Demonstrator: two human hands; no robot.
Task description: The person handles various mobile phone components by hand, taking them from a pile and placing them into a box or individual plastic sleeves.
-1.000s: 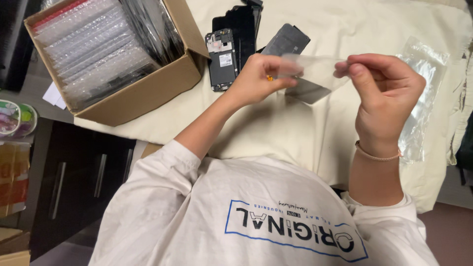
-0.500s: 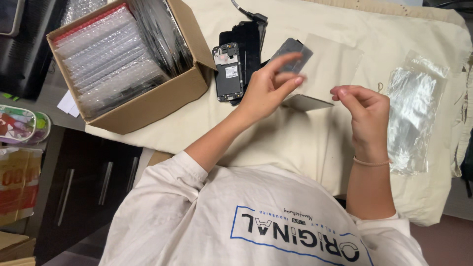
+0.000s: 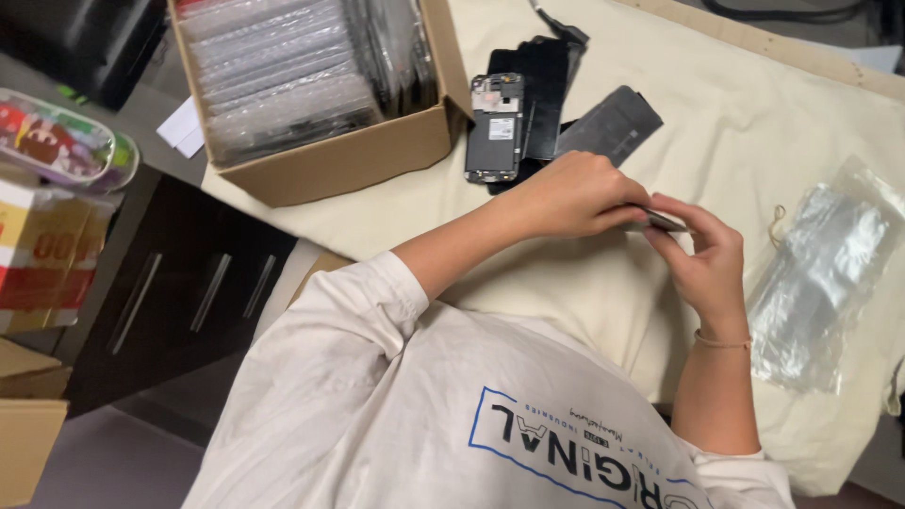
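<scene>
Cream cloth covers the surface (image 3: 773,113); left hand (image 3: 575,196) and right hand (image 3: 705,253) together pinch a thin dark flat panel (image 3: 665,222).

Phone repair workshop: bare phone frames (image 3: 514,123), carton of wrapped parts (image 3: 311,85)

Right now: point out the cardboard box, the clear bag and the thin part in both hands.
cardboard box (image 3: 330,165): head view, front wall.
clear bag (image 3: 820,273): head view, middle of the plastic.
thin part (image 3: 666,222): head view, edge showing between the fingers.
</scene>
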